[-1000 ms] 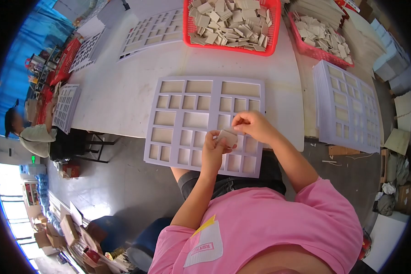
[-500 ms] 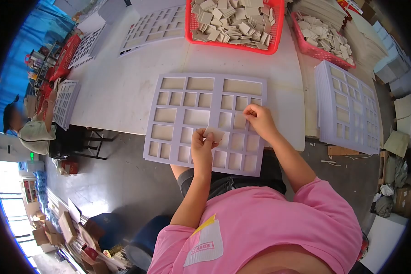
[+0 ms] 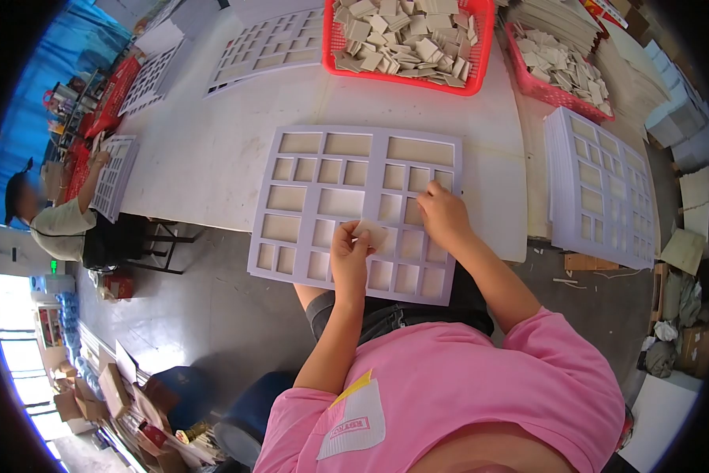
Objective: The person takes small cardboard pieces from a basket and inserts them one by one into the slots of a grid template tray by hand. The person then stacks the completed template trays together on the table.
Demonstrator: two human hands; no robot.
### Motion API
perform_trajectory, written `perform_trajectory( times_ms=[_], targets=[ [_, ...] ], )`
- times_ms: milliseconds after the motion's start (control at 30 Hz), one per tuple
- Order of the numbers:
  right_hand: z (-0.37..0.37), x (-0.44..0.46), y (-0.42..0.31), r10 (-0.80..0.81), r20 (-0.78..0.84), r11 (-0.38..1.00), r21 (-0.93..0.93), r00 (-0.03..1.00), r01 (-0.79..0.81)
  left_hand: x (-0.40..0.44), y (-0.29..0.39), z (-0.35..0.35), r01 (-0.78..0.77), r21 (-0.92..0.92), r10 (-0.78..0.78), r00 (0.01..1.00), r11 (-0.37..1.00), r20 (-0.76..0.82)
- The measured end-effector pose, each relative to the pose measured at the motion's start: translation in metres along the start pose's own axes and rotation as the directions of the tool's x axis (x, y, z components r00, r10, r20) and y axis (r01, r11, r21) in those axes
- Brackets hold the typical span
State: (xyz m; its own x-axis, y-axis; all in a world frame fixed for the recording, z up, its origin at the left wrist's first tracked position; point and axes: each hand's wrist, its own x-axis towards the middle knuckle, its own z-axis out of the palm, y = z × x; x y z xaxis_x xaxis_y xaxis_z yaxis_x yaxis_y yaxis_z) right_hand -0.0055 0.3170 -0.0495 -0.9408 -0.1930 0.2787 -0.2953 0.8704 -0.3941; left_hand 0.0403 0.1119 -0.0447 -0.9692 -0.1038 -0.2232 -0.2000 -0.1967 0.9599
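Observation:
A pale lilac frame panel (image 3: pixel 311 189) with many rectangular openings lies in front of me, its near edge past the table edge and over my lap. Most openings show beige card inside, while some look whiter. Over its lower middle, my left hand (image 3: pixel 348 251) is closed on a few small beige cardboard pieces (image 3: pixel 372 235), thumb on top. My right hand (image 3: pixel 444 214) has its fingers bent together at an opening in the panel's right part. Whatever those fingertips hold, if anything, is hidden.
A red basket (image 3: pixel 487 47) of cardboard pieces stands at the table's far side, beside a pink basket (image 3: pixel 520 71). Stacked lilac panels (image 3: pixel 563 181) are at the right. More panels (image 3: pixel 267 43) lie far left. A co-worker (image 3: pixel 63 225) sits at the left.
My right hand has shifted slightly down and its fingertips now point into the opening. My left hand stays in place with the cardboard pieces. The co-worker's arm has moved up over their panel.

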Motion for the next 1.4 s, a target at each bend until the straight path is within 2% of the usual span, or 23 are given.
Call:
perform_trajectory(
  times_ms=[33,67,133,233,300,333,433,533,733,833,933,1033,1133,1233,1333,1400],
  targets=[
    [-0.003,0.001,-0.003,-0.020,-0.013,1.000,-0.025,1.000,0.020,-0.001,0.000,0.000,-0.015,0.004,0.015,1.000,1.000,0.009],
    [-0.006,0.002,-0.007,0.022,0.016,0.983,0.182,1.000,-0.025,-0.001,0.000,0.000,-0.031,0.008,0.030,0.999,1.000,0.018],
    [-0.019,0.007,-0.025,0.086,0.100,0.821,0.556,0.991,-0.127,-0.001,0.004,0.002,-0.031,0.092,0.024,0.997,0.995,0.070],
    [-0.026,0.014,-0.036,0.033,0.364,0.591,0.743,0.931,-0.312,-0.008,0.019,0.012,-0.053,0.149,0.034,0.991,0.987,0.126],
    [-0.024,0.018,-0.035,0.028,0.441,0.522,0.759,0.897,-0.389,-0.009,0.022,0.015,-0.075,0.149,0.058,0.992,0.986,0.116],
    [-0.022,0.021,-0.035,0.019,0.478,0.486,0.763,0.878,-0.426,-0.009,0.020,0.014,-0.086,0.141,0.074,0.993,0.986,0.089],
    [-0.006,0.030,-0.028,0.235,0.312,0.536,0.748,0.920,-0.391,0.000,0.013,0.004,-0.146,0.149,0.153,0.988,0.978,-0.032],
    [0.007,0.039,-0.016,0.319,0.253,0.557,0.729,0.913,-0.397,0.004,0.015,-0.011,-0.172,0.168,0.192,0.975,0.971,-0.113],
    [0.015,0.035,-0.025,0.359,0.246,0.580,0.697,0.900,-0.421,0.005,0.015,-0.037,-0.137,0.121,0.158,0.970,0.983,-0.187],
    [0.026,0.032,-0.021,0.380,0.177,0.643,0.654,0.908,-0.397,0.004,0.017,-0.041,-0.112,0.107,0.132,0.970,0.988,-0.203],
    [0.028,0.029,-0.022,0.329,0.079,0.727,0.616,0.941,-0.305,0.003,0.021,-0.041,-0.107,0.117,0.129,0.970,0.987,-0.204],
    [0.030,0.026,-0.025,0.161,-0.052,0.887,0.446,0.986,-0.121,0.004,0.021,-0.044,-0.098,0.142,0.127,0.968,0.985,-0.215],
    [0.020,0.026,-0.032,0.047,0.099,0.995,0.079,0.994,-0.055,0.005,0.021,-0.048,-0.094,0.155,0.129,0.963,0.983,-0.235],
    [0.007,0.029,-0.030,-0.209,0.245,0.961,-0.129,0.947,0.245,0.004,0.024,-0.056,-0.079,0.168,0.123,0.954,0.983,-0.273],
    [0.000,0.040,-0.013,-0.279,0.359,0.956,0.016,0.891,0.293,0.002,0.022,-0.069,-0.064,0.183,0.119,0.944,0.981,-0.307],
    [-0.021,0.066,0.004,-0.195,0.287,0.975,0.157,0.938,0.155,0.002,0.017,-0.083,-0.048,0.191,0.111,0.936,0.980,-0.335]
  ],
)
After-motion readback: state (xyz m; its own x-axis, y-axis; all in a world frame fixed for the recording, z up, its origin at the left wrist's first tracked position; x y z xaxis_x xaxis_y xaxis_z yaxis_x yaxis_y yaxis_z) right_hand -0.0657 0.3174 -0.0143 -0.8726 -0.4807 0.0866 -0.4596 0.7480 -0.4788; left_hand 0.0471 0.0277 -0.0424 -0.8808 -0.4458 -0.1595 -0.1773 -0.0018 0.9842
